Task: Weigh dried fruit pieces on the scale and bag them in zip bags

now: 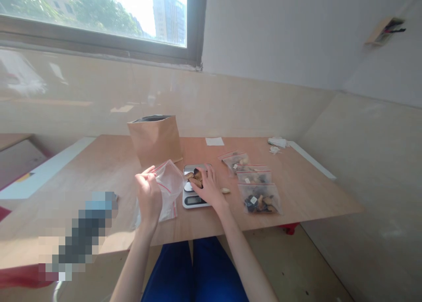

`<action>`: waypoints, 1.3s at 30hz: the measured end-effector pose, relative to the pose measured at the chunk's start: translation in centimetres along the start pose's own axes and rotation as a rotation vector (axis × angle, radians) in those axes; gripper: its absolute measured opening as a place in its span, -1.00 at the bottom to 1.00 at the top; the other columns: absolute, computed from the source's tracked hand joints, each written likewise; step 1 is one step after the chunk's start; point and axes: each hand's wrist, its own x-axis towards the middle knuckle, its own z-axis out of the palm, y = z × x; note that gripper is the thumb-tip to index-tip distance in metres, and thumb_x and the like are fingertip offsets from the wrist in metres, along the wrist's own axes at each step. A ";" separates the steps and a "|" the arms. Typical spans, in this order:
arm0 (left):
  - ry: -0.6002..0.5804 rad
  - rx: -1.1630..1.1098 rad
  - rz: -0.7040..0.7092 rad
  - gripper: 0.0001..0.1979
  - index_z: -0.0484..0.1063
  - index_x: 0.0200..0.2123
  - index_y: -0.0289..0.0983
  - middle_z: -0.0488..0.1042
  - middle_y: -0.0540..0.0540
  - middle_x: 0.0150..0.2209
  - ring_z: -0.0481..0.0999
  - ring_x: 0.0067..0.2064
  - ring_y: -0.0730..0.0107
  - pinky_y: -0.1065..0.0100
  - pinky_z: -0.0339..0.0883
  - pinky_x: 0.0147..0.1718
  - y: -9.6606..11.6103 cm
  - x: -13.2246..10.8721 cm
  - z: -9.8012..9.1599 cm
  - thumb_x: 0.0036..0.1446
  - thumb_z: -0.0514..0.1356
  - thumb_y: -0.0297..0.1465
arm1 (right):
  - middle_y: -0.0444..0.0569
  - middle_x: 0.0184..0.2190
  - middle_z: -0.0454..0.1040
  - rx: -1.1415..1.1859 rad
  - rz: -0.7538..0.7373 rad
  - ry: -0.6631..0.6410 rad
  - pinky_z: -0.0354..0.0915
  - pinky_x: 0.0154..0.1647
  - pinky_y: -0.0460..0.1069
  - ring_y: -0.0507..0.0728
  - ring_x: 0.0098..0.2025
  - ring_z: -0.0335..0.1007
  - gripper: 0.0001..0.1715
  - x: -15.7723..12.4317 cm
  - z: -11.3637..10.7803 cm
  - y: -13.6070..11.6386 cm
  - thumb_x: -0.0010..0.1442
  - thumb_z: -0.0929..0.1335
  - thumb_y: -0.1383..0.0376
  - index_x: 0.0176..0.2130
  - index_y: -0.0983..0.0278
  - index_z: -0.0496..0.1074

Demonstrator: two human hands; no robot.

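Observation:
My left hand is shut on the top edge of a clear zip bag with red seal lines, holding it up beside the scale. A digital kitchen scale lies on the wooden table. My right hand is over its platform, fingers curled around dried brown pieces. Just right of that hand lies a loose pale piece. Beyond it, several filled zip bags lie in a row, the nearest holding dark and tan pieces.
A brown kraft paper bag stands open behind the scale. A white paper slip and crumpled white tissue lie at the far edge of the plywood table. A blurred object covers the near left. Walls border the far and right sides.

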 end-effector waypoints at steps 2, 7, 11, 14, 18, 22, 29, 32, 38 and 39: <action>0.026 0.002 -0.099 -0.86 0.13 -0.39 -0.19 0.42 -0.10 -0.35 0.43 -0.32 0.24 0.19 0.30 -0.31 0.0 0.2 0.1 0.17 -0.07 -0.28 | 0.18 0.08 0.24 -0.031 -0.017 -0.036 0.11 0.10 0.25 0.32 0.15 0.10 -0.50 0.1 0.1 0.1 0.12 0.33 0.16 0.04 0.24 0.25; 0.049 0.016 -0.189 -0.87 0.09 -0.40 -0.18 0.31 0.01 -0.52 0.35 -0.45 0.29 0.22 0.26 -0.40 0.0 0.2 0.7 0.16 -0.06 -0.28 | 0.11 -0.13 0.38 -0.056 -0.010 -0.048 0.22 -0.03 0.13 0.26 -0.07 0.25 -0.60 0.5 -0.1 0.9 0.14 0.30 0.24 -0.01 0.28 0.32; 0.037 0.011 -0.227 -0.89 0.09 -0.39 -0.17 0.31 -0.02 -0.47 0.36 -0.42 0.27 0.23 0.24 -0.40 0.1 -0.3 1.1 0.17 -0.06 -0.30 | 0.07 -0.21 0.39 -0.070 -0.040 -0.040 0.23 -0.08 0.11 0.25 -0.12 0.25 -0.66 0.8 -0.5 1.1 0.10 0.31 0.28 -0.09 0.28 0.37; 0.028 0.003 -0.210 -0.88 0.08 -0.38 -0.18 0.30 -0.02 -0.45 0.36 -0.40 0.27 0.24 0.22 -0.39 0.0 -0.8 1.4 0.18 -0.07 -0.28 | 0.07 -0.23 0.39 -0.015 -0.053 -0.035 0.23 -0.07 0.09 0.24 -0.12 0.26 -0.68 1.3 -0.7 1.3 0.06 0.32 0.31 -0.13 0.30 0.37; 0.038 -0.030 -0.175 -0.85 0.07 -0.37 -0.18 0.29 -0.01 -0.44 0.35 -0.38 0.28 0.26 0.19 -0.39 -0.2 -1.3 1.7 0.19 -0.08 -0.24 | 0.06 -0.23 0.40 0.077 -0.026 0.007 0.24 -0.06 0.07 0.22 -0.12 0.29 -0.69 2.2 -1.1 1.7 0.03 0.32 0.34 -0.15 0.30 0.35; 0.018 -0.013 -0.208 -0.88 0.05 -0.34 -0.19 0.31 -0.02 -0.43 0.36 -0.38 0.27 0.27 0.15 -0.41 -0.3 -1.7 2.0 0.21 -0.11 -0.28 | 0.02 -0.26 0.40 0.235 0.032 0.114 0.25 -0.10 0.05 0.18 -0.17 0.32 -0.71 2.9 -1.1 1.7 0.04 0.29 0.33 -0.16 0.27 0.31; 0.008 -0.037 -0.152 -0.86 0.06 -0.28 -0.20 0.33 -0.05 -0.41 0.38 -0.36 0.24 0.24 0.19 -0.36 -1.3 -1.8 2.8 0.22 -0.11 -0.26 | -0.12 -0.38 0.37 0.822 0.321 0.277 0.29 -0.36 -0.08 0.05 -0.37 0.33 -0.72 4.2 -1.8 -1.8 0.07 0.28 0.16 -0.21 0.22 0.22; -0.007 -0.063 -0.128 -0.85 0.07 -0.28 -0.21 0.35 -0.10 -0.38 0.40 -0.34 0.20 0.21 0.21 -0.34 -1.6 -2.0 3.1 0.21 -0.11 -0.26 | -0.15 -0.41 0.37 1.102 0.398 0.047 0.24 -0.54 -0.13 0.01 -0.45 0.33 -0.72 4.3 -2.7 -4.1 0.12 0.25 0.09 -0.23 0.21 0.23; 0.022 -0.114 -0.107 -0.84 0.09 -0.31 -0.22 0.35 -0.11 -0.38 0.40 -0.36 0.20 0.17 0.24 -0.33 -1.4 -2.7 3.2 0.21 -0.09 -0.25 | -0.03 -0.26 0.48 0.767 0.192 -0.389 0.31 -0.33 -0.07 0.08 -0.27 0.40 -0.59 3.6 -4.3 -6.9 0.11 0.34 0.04 -0.15 0.26 0.38; 0.028 -0.140 -0.099 -0.84 0.08 -0.32 -0.21 0.35 -0.10 -0.38 0.40 -0.38 0.22 0.18 0.25 -0.33 -1.4 -2.7 3.2 0.21 -0.09 -0.24 | -0.01 -0.19 0.48 0.711 0.136 -0.375 0.31 -0.25 -0.05 0.08 -0.22 0.40 -0.58 3.5 -4.5 -7.1 0.13 0.32 0.04 -0.10 0.25 0.38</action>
